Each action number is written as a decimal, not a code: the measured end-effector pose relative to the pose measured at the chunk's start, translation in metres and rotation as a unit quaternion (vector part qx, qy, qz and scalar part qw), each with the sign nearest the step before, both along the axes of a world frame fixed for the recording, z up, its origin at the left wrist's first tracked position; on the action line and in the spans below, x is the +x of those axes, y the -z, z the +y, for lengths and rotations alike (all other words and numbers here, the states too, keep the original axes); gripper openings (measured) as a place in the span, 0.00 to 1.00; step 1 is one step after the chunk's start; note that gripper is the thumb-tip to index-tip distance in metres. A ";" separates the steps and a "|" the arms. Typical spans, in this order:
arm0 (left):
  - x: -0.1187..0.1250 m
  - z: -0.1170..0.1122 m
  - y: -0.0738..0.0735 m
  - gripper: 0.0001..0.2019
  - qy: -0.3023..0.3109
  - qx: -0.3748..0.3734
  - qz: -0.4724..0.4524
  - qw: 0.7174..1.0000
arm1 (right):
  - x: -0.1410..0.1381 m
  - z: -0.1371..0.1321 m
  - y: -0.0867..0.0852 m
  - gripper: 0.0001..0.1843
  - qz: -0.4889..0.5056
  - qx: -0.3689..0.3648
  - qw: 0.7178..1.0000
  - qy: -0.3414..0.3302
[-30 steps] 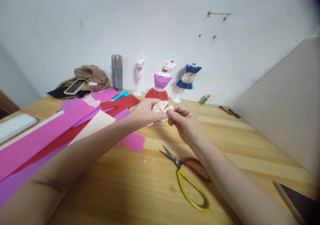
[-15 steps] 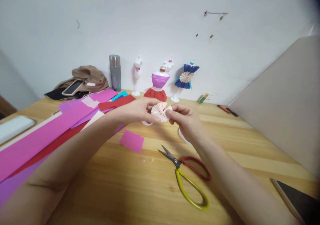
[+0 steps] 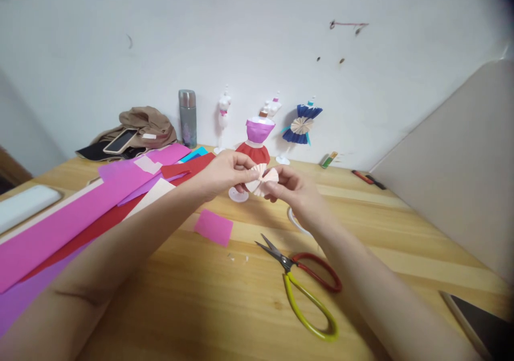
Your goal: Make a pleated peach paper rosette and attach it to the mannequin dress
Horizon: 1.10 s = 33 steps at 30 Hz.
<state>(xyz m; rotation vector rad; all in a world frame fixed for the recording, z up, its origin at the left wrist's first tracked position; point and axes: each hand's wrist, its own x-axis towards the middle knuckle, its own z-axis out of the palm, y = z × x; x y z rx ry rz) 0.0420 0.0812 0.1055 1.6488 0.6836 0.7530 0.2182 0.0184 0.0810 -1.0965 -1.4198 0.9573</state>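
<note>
Working cleanly here would call first for room beside the scissors [image 3: 286, 264], which lie in the foreground on the wooden surface [image 3: 188, 307], blades slightly parted, the red handle close by the right forearm [image 3: 361, 275]. A slightly raised elbow should avoid catching that handle. Past the blade tips, to the left, lies a loose piece of pink paper [image 3: 214, 227], best left apart from the work.

Farther out, both hands meet at a pale pleated paper rosette [image 3: 261, 183]. The pleats look thin and easily crushed, so pressure should be light and placed toward the centre, with the folds spread evenly; a hard pinch at the rim would probably crease them.

As to position, the rosette is held off the surface, between the hands. The left hand [image 3: 223, 176] grips its left side, thumb on the near face, fingers bent behind. The right hand [image 3: 299, 189] pinches its lower right edge, thumb in front, fingers curled at the back. Whether the ends of the fan are joined is too small to tell.

Beyond the hands stands a figure in a purple top and red skirt [image 3: 260, 130]. To its right, a figure in a navy dress [image 3: 308, 111] bears a similar pale rosette [image 3: 301, 126], a useful reference for pleat spacing.
</note>
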 end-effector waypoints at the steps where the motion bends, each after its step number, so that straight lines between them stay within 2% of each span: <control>1: 0.002 -0.001 0.001 0.03 -0.011 -0.002 -0.006 1.000 | -0.001 0.001 0.001 0.15 0.007 -0.008 1.000 -0.010; 10: 0.005 -0.004 0.001 0.03 -0.042 0.002 -0.008 0.999 | 0.004 0.002 0.003 0.15 0.094 -0.046 0.994 -0.027; 13: 0.006 -0.005 0.003 0.04 -0.029 -0.018 -0.016 0.999 | 0.003 0.002 0.007 0.19 0.086 -0.026 0.996 -0.026; 17: 0.008 -0.008 0.005 0.10 0.014 -0.076 -0.036 0.996 | 0.001 0.003 0.008 0.15 0.066 0.010 0.998 -0.002; 21: 0.012 -0.012 0.007 0.15 -0.012 -0.098 -0.041 0.994 | -0.001 0.001 0.004 0.14 0.045 0.006 0.999 -0.018; 24: 0.015 -0.013 0.010 0.13 -0.020 -0.100 -0.035 0.994 | -0.002 0.000 0.004 0.13 0.030 -0.012 0.998 -0.049; 29: 0.014 -0.012 0.009 0.03 -0.015 -0.103 -0.044 0.994 | 0.002 0.003 0.008 0.12 0.057 -0.012 0.998 -0.038; 31: 0.012 -0.012 0.009 0.04 -0.012 -0.097 -0.043 0.994 | 0.004 0.004 0.008 0.12 0.070 -0.017 0.997 -0.040; 33: 0.011 -0.011 0.010 0.07 -0.019 -0.059 -0.035 0.997 | 0.005 0.004 0.008 0.12 0.081 -0.025 0.995 -0.043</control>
